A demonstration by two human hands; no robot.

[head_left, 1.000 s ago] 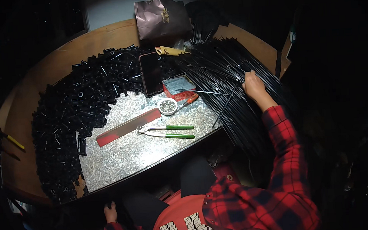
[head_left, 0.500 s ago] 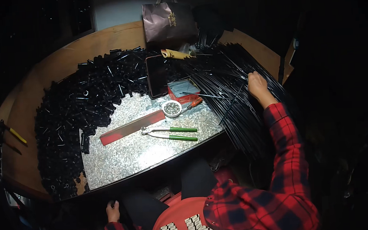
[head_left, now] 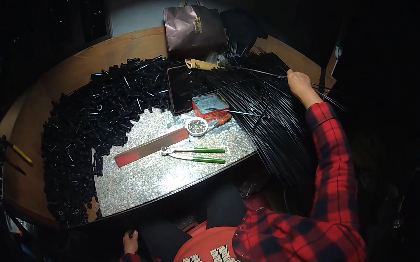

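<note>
Rods come clear on the right!

And there it was: half a second on, the right hand (head_left: 299, 84) had shifted outward and away from the body, and a few thin rods (head_left: 264, 72) now jutted from both sides of the fist, their ends poking past the right edge of the surface (head_left: 142, 191). The long dark pile (head_left: 261, 109) lay beneath, slim, straight and glossy, fanned across the right end and overhanging the near right corner.

Along the left and far edges, black tubular pieces (head_left: 99, 106) sat heaped against a curved wooden rim (head_left: 115, 45). On the speckled, shiny middle lay pincers (head_left: 208, 150) with smooth green grips, near a white round bowl (head_left: 197, 134) and a long flat-sided bar (head_left: 151, 147).

The right arm stretched well forward, fingers wrapped around the rods. The left hand (head_left: 130, 242) stayed low, below the near edge; whether it gripped anything, you couldn't tell.
</note>
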